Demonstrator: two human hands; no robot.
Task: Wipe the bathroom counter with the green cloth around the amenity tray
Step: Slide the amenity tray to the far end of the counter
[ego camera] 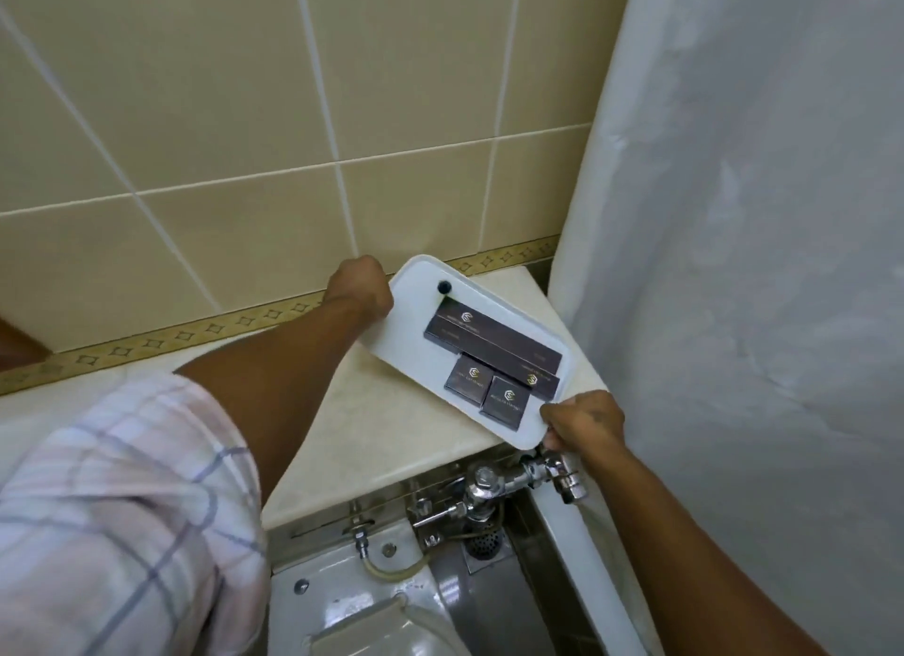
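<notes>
Nearest the camera, chrome flush valve (526,479) and white toilet fixture (342,601) lying below the counter edge. Just above, right hand (582,423) closing on the near corner of the amenity tray (416,357), fingers wrapped under the rim where that corner overhangs the counter's front edge. Farther back, left hand (362,288) curling into a fist over the tray's far left corner, close to the tiled wall (244,117); grip itself hidden behind the knuckles. Tray sitting askew on the beige bathroom counter (372,430), white, shallow, round-cornered, carrying dark boxes (489,357) with gold logos and a small black cap (444,287). Judged step: shifting or lifting the tray to free the surface beneath, wiping not yet begun. Green cloth not appearing anywhere in view. Next move calling for level carriage, keeping the boxes from sliding, then fetching the cloth. White curtain (758,215) hanging at right.
</notes>
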